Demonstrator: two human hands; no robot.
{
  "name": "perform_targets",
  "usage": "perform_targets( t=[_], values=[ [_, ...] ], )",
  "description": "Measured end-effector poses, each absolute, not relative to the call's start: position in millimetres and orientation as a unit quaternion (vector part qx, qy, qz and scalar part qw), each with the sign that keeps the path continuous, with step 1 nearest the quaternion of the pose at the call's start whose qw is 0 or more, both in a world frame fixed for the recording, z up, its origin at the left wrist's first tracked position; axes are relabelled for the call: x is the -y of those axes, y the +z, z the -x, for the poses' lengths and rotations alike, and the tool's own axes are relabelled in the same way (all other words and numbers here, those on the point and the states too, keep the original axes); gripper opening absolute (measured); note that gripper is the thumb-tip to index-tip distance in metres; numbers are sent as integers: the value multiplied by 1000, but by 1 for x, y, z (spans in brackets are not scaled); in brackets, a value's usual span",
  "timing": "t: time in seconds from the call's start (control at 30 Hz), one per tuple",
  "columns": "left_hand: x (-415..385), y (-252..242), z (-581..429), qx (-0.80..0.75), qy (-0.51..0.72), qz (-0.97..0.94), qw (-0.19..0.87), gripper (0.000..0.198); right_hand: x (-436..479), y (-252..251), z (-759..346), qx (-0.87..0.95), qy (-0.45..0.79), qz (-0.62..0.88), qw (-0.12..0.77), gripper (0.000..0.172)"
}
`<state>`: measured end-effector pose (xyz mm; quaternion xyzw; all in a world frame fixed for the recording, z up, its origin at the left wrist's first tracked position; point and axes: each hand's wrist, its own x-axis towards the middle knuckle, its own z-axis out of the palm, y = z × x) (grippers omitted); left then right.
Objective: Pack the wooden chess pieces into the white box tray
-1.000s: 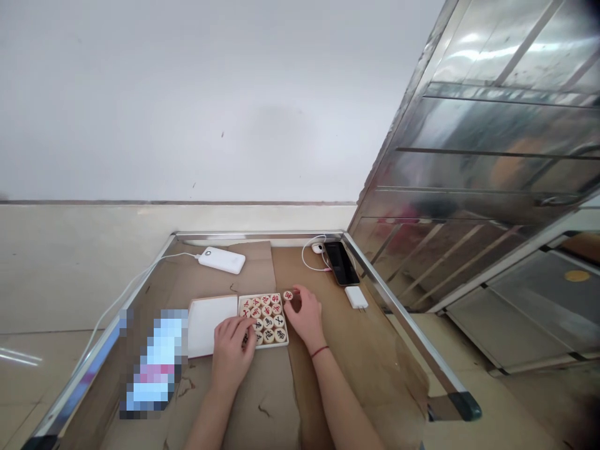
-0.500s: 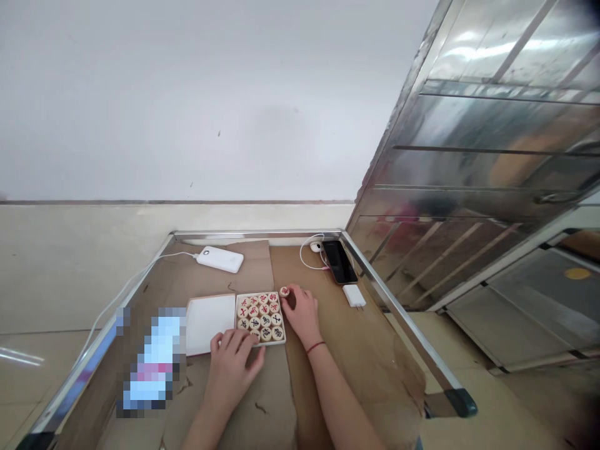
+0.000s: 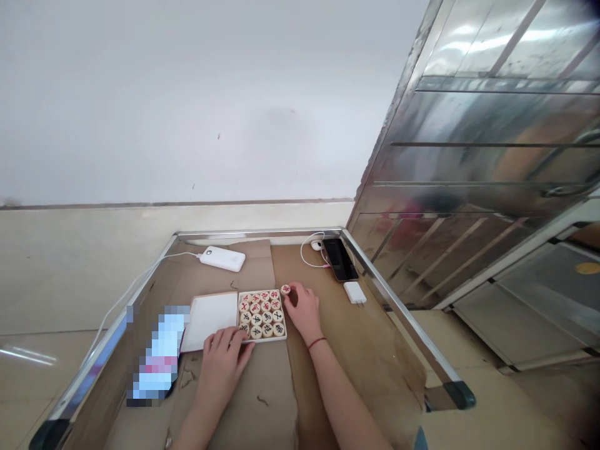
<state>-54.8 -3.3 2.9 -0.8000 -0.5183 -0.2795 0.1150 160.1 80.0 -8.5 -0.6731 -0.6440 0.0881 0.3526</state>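
Observation:
A shallow box [image 3: 282, 315] filled with several round wooden chess pieces lies on the cardboard-covered table. Its white lid [image 3: 209, 315] rests flat just left of it. My left hand [image 3: 222, 365] lies at the box's near edge, fingers spread and touching the lid and box rim, holding nothing. My right hand [image 3: 304, 307] sits at the box's right side. Its fingertips pinch a single chess piece [image 3: 285, 289] with a red mark, just off the box's far right corner.
A white power bank [image 3: 222, 258] with a cable lies at the back. A black phone [image 3: 339, 259], an earbud case [image 3: 317, 245] and a white charger [image 3: 355, 292] sit at the back right. A blurred packet [image 3: 157, 356] lies left. Metal rails [image 3: 398, 315] edge the table; a steel cabinet stands right.
My left hand has drawn back from on top of the pieces to the box's near edge. My right hand still holds the single piece by the box's far right corner.

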Motion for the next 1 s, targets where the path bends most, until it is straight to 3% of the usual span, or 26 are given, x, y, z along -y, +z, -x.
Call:
perform_targets(
  t=[0.43,0.7,0.8,1.0],
  values=[
    [14,0,58,520,-271,806,84,20,-79,-5,-160,646,99,669,353,15],
    [-11,26,63,531,-309,787,52,25,-80,-8,-160,640,105,663,375,21],
    [-32,33,67,514,-255,818,46,30,-80,-8,-161,638,110,663,377,21],
    [-31,30,63,509,-217,833,20,20,-81,-9,-162,634,126,659,384,22]
  ],
)
